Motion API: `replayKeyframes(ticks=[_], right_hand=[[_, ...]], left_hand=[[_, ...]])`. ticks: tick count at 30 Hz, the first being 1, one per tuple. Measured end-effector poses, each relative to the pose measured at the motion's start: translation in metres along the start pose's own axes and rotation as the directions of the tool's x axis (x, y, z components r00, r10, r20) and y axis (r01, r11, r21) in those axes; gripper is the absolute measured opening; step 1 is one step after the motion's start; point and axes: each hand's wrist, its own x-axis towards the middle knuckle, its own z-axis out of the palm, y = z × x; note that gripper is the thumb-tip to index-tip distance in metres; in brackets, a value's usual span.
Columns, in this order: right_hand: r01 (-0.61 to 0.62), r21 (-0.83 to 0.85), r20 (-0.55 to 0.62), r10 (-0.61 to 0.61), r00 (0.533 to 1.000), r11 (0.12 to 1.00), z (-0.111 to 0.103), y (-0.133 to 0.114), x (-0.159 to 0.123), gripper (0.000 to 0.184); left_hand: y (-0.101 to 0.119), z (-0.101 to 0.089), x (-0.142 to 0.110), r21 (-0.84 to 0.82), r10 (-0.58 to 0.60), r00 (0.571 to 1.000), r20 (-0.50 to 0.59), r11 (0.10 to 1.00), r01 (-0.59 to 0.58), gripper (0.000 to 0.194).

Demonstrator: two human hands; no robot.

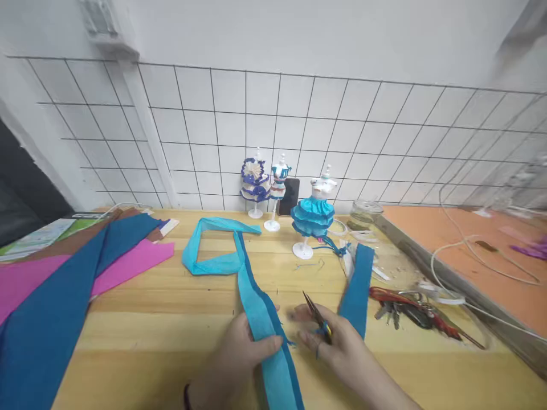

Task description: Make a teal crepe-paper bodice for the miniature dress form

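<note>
Long turquoise cloth strip edged in dark blue [276,364], with small dark-bladed scissors [318,318]

Left hand [250,347]: closed on the strip, thumb on top, fingers beneath. Right hand [331,336]: loosely curled around the scissors, blades pointing away from the wearer; fingertips blurred, just beside the strip's dark edge.

The strip: runs from the near edge of view, through the left hand, to an angular loop lying on the pale wooden surface [162,319].

Just right of the right hand: one flat dark-blue cloth piece [362,285]. Farther right: a bunch of keys [391,312] beside a red-and-black item, details unclear.

Beyond the hands: a white miniature dress form in a tiered blue skirt [314,213]; two slimmer dressed forms [255,185] near a dark phone [289,196].

Far left: a large dark-blue cloth [55,307] overlapping bright pink cloth [132,265].
</note>
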Motion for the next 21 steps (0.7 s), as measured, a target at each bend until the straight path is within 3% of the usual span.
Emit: replayKeyframes(ticks=[4, 8, 16, 21], right_hand=[[-0.008, -0.015, 0.019, 0.009, 1.0, 1.0, -0.003, -0.003, -0.004, 0.028], [0.012, -0.003, 0.203, -0.011, 0.979, 1.0, -0.008, -0.006, -0.017, 0.034], [0.141, -0.069, 0.24, -0.121, 0.963, 0.988, -0.009, 0.013, -0.022, 0.033], [0.036, 0.03, 0.176, -0.041, 0.983, 0.999, 0.0, 0.006, -0.019, 0.026]], left_hand=[[0.002, -0.003, 0.002, -0.012, -0.017, 0.991, -0.129, 1.0, 0.016, 0.041], [0.009, -0.001, 0.002, -0.085, -0.009, 0.98, -0.197, 0.996, -0.008, 0.04], [0.011, -0.002, 0.003, -0.109, 0.049, 0.98, -0.192, 0.992, -0.071, 0.049], [0.011, 0.0, 0.001, -0.114, 0.037, 0.989, -0.141, 0.992, -0.054, 0.045]])
